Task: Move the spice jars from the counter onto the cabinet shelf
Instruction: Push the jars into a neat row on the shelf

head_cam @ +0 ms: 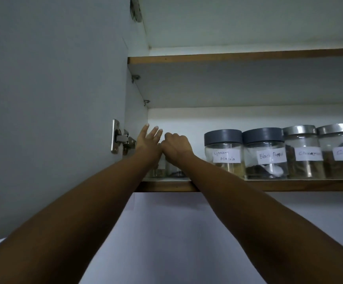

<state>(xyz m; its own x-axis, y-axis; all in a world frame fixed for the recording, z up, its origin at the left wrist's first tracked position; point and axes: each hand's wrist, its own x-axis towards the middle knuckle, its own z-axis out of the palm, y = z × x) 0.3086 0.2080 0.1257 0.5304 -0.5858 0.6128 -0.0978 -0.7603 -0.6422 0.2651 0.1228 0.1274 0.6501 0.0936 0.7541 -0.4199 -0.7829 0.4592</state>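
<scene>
Both my arms reach up to the lower cabinet shelf [279, 185]. My right hand [176, 144] is curled over the top of a clear glass spice jar [175, 171] at the shelf's left end; its lid is hidden under my fingers. My left hand [149, 138] is beside it with fingers straight and spread, above a second glass jar [156, 171] that is mostly hidden by my wrist. To the right stand a Garam Masala jar [224, 154] and a Black Pepper jar [264, 154] with grey lids, then two silver-lidded jars [303, 152].
The open cabinet door [43, 99] fills the left side, with its metal hinge [123, 140] close to my left hand. An upper shelf board [228, 58] runs overhead. A plain wall [187, 222] lies below the cabinet.
</scene>
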